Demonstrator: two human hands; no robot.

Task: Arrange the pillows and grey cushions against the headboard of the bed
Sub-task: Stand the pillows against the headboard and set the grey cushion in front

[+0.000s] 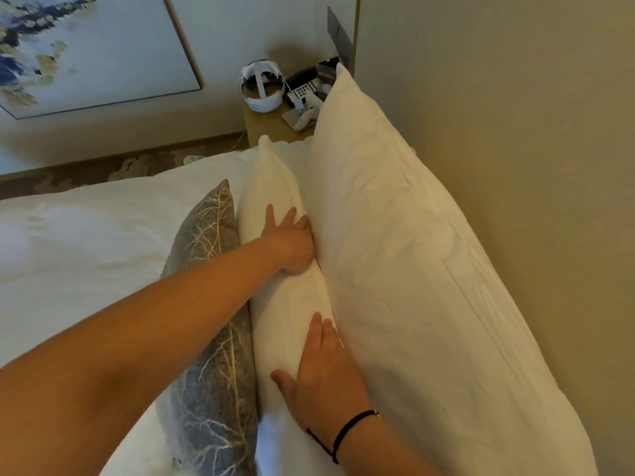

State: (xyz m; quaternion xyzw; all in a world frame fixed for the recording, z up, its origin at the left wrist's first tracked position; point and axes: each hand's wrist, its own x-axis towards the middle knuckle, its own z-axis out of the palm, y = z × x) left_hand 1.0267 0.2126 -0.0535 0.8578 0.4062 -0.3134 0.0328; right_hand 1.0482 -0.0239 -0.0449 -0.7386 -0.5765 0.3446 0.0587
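A large white pillow (pixel 412 255) leans upright against the beige headboard (pixel 515 132) on the right. In front of it stands a smaller white pillow (pixel 275 187), on edge. A grey cushion with gold branch pattern (pixel 206 372) leans against that pillow's left side. My left hand (pixel 292 242) presses flat on the top of the smaller pillow, fingers straight, its far side tucked into the gap by the large pillow. My right hand (pixel 323 379), with a black wrist cord, rests flat on the same pillow nearer to me.
White bedding (pixel 86 252) covers the bed to the left. Beyond the bed's far side stands a wooden nightstand (pixel 264 127) with a white headset (pixel 263 85), a telephone (pixel 302 87) and small items. A framed painting (pixel 86 46) hangs on the far wall.
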